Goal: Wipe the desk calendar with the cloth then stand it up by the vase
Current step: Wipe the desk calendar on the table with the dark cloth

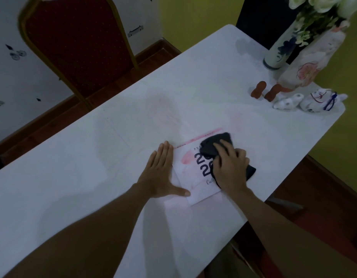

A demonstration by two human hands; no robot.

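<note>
The desk calendar (pixel 190 167), white with pink marks and dark numerals, lies flat on the white table (pixel 93 177) near its right edge. My right hand (pixel 229 165) presses a dark cloth (pixel 211 145) onto the calendar's face, covering part of the print. My left hand (pixel 161 171) rests flat, fingers spread, on the table against the calendar's left edge, thumb along its near side. Two vases stand at the far right corner: a white and blue one (pixel 282 47) and a pink-flowered one (pixel 310 65) holding white flowers.
Small figurines sit in front of the vases: two brown ones (pixel 265 91) and two white ceramic ones (pixel 306 101). A red chair (pixel 77 43) with a gold frame stands beyond the table's far edge. The table's right edge runs close to the calendar.
</note>
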